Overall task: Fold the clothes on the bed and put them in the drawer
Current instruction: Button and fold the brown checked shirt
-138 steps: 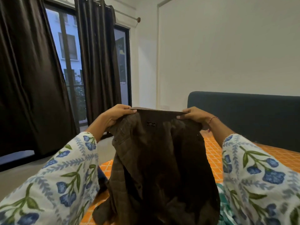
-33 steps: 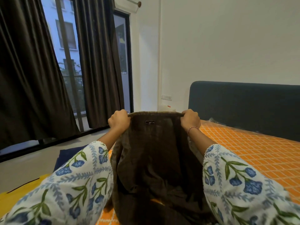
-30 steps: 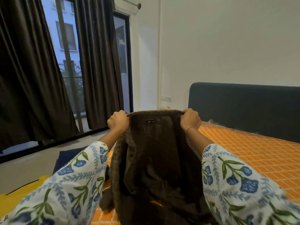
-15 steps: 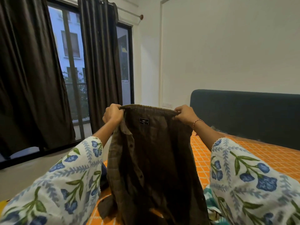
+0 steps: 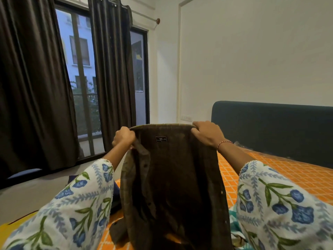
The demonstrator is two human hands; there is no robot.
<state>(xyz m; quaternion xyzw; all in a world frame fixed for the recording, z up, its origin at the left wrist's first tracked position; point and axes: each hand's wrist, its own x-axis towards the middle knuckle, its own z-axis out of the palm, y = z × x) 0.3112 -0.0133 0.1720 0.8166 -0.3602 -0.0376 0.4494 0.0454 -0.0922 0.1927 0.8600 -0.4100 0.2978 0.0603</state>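
Left hand (image 5: 123, 137) and right hand (image 5: 207, 135), fingers curled on collar, hold brown shirt (image 5: 173, 181) upright over orange checked bedsheet (image 5: 297, 177). Dark headboard (image 5: 270, 127) right, brown curtains (image 5: 111, 69) and window (image 5: 79, 73) left, white wall (image 5: 252, 51) behind.

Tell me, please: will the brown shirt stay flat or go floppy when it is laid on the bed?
Probably floppy: the brown shirt hangs limp from the left hand and right hand, its hem crumpling on the bed. It seems light, since pinches suffice.

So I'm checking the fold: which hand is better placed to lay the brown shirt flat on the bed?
Right hand: it grips the brown shirt directly over the orange bed.
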